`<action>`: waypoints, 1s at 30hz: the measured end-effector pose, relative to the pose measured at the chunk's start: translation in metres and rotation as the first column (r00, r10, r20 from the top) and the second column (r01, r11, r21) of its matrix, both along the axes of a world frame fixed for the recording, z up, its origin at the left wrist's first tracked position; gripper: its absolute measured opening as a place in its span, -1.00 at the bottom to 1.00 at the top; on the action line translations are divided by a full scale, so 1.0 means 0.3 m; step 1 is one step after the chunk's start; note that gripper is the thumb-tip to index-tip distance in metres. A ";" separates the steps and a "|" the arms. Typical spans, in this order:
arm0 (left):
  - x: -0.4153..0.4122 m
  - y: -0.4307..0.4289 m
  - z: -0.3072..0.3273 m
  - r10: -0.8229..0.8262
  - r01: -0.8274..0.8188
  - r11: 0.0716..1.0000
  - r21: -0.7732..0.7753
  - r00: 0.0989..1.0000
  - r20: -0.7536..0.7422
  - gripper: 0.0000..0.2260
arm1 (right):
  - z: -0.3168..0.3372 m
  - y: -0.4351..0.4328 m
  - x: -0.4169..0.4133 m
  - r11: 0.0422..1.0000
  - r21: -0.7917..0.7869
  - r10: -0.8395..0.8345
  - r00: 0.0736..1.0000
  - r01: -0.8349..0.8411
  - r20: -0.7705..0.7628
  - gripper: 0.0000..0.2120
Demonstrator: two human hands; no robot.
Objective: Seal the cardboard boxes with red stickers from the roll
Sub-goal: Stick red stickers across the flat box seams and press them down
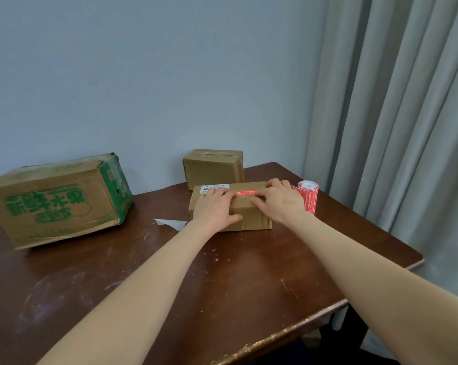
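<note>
On the far left of the dark wooden bench, I see a large cardboard box with green print lying against the pale wall, its corners dented. Just right of it, a torn scrap of white paper lies flat on the bench, near the left end of the small brown box at the centre of my view.

The left hand lies flat on that box's top. Its fingers are straight and spread, pressing down beside a white shipping label, and the thumb reaches down the near face. It grips nothing. A red sticker runs across the top of the box between the two hands, stuck along the closing seam.

Behind this box, touching or almost touching its far side, a second plain cardboard box stands against the wall.

The right hand covers the right end of the small box. Its fingers are extended and press on the right end of the sticker, also holding nothing.

Just beside that hand, the roll of red stickers stands upright on the bench, a loose strip hanging down its front. Grey curtains fill the right edge.
</note>
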State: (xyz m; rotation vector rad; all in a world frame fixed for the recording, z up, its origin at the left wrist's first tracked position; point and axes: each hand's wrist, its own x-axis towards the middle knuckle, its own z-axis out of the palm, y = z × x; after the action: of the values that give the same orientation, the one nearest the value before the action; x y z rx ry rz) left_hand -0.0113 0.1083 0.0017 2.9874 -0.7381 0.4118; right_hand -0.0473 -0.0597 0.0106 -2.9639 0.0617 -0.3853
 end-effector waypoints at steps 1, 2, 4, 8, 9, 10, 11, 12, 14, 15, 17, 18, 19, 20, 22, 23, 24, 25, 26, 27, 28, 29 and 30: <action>0.000 0.000 0.001 0.001 -0.001 1.000 0.001 1.000 0.000 -0.38 | 0.004 -0.003 -0.003 1.000 -0.024 0.000 1.000 0.001 0.018 -0.58; 0.000 0.000 0.003 0.000 0.000 1.000 0.000 1.000 0.000 -0.38 | 0.006 -0.010 -0.007 0.999 -0.036 -0.007 0.999 0.008 0.034 -0.58; -0.001 -0.001 0.003 -0.004 0.004 1.000 0.003 1.000 0.001 -0.38 | 0.002 -0.026 -0.015 1.000 -0.014 -0.026 0.999 0.026 0.032 -0.59; -0.004 0.002 0.000 -0.005 0.005 1.000 0.001 1.000 0.005 -0.38 | 0.011 -0.028 -0.007 1.000 -0.014 -0.014 1.000 0.014 0.012 -0.61; -0.005 0.004 -0.001 -0.008 0.008 1.000 0.001 1.000 0.006 -0.38 | 0.013 -0.026 -0.004 0.999 -0.032 -0.015 0.999 0.016 0.029 -0.60; -0.005 0.005 -0.003 -0.013 0.013 1.000 0.003 1.000 0.008 -0.37 | 0.012 -0.027 -0.003 0.999 -0.037 -0.020 0.999 0.022 0.047 -0.59; -0.003 0.009 -0.007 -0.015 0.015 1.000 0.003 1.000 0.013 -0.36 | 0.009 -0.030 -0.003 0.999 -0.028 -0.026 0.998 0.028 0.056 -0.59; -0.003 0.012 -0.012 -0.014 0.014 1.000 0.001 1.000 0.020 -0.35 | 0.006 -0.033 -0.003 0.999 -0.011 -0.033 0.998 0.034 0.054 -0.59; -0.005 0.013 -0.016 -0.005 0.006 1.000 -0.006 1.000 0.026 -0.33 | 0.007 -0.037 -0.002 0.999 -0.007 -0.047 0.998 0.047 0.031 -0.60; -0.003 0.013 -0.013 0.000 0.000 1.000 -0.007 1.000 0.022 -0.32 | 0.014 -0.035 0.005 0.999 -0.024 -0.046 0.998 0.047 0.033 -0.60; 0.003 0.012 -0.001 0.006 -0.006 1.000 -0.007 1.000 -0.002 -0.31 | 0.030 -0.018 0.019 0.999 -0.042 -0.025 0.998 0.028 0.056 -0.61; 0.005 0.010 0.005 0.010 -0.010 1.000 -0.005 1.000 -0.010 -0.30 | 0.035 -0.004 0.026 0.999 -0.035 0.001 0.999 0.001 0.055 -0.61; 0.007 0.009 0.010 0.013 -0.013 1.000 -0.001 1.000 -0.012 -0.28 | 0.035 0.012 0.033 0.999 -0.025 0.035 0.999 -0.034 0.040 -0.61; 0.009 0.006 0.012 0.016 -0.015 1.000 0.006 1.000 -0.012 -0.26 | 0.030 0.029 0.038 0.998 -0.018 0.065 0.998 -0.064 0.017 -0.60; 0.014 0.003 0.010 0.019 -0.019 1.000 0.021 1.000 -0.010 -0.26 | 0.015 0.054 0.045 0.996 -0.014 0.090 0.995 -0.091 -0.029 -0.59; 0.016 0.002 0.006 0.021 -0.021 0.999 0.028 1.000 -0.006 -0.27 | 0.007 0.062 0.048 0.996 -0.010 0.091 0.995 -0.091 -0.050 -0.59; 0.016 0.001 0.003 0.022 -0.022 0.999 0.034 1.000 -0.001 -0.29 | 0.001 0.068 0.051 0.996 -0.004 0.087 0.994 -0.087 -0.069 -0.58; 0.017 0.000 0.002 0.020 -0.021 0.999 0.038 1.000 0.004 -0.31 | -0.005 0.072 0.055 0.997 0.004 0.080 0.993 -0.080 -0.085 -0.58; 0.019 0.000 0.000 0.019 -0.020 0.999 0.041 1.000 0.008 -0.32 | -0.011 0.077 0.059 0.997 0.010 0.074 0.993 -0.073 -0.096 -0.58; 0.021 0.000 -0.002 0.020 -0.021 0.999 0.043 1.000 0.011 -0.34 | -0.015 0.079 0.062 0.997 0.017 0.070 0.992 -0.069 -0.103 -0.58; 0.022 0.000 -0.003 0.024 -0.024 0.999 0.043 1.000 0.013 -0.34 | -0.016 0.080 0.066 0.998 0.019 0.068 0.992 -0.067 -0.104 -0.58; 0.022 -0.001 -0.002 0.028 -0.029 0.999 0.045 1.000 0.014 -0.34 | -0.016 0.075 0.069 0.998 0.018 0.065 0.993 -0.063 -0.097 -0.56; 0.020 -0.002 -0.001 0.030 -0.031 0.998 0.051 0.999 0.014 -0.34 | -0.014 0.067 0.070 0.998 0.017 0.055 0.995 -0.054 -0.083 -0.54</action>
State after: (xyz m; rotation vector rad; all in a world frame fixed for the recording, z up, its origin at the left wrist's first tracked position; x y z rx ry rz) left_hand -0.0052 0.1078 0.0014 3.0504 -0.7157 0.4213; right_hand -0.0261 -0.0396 0.0062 -2.9590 -0.0071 -0.2532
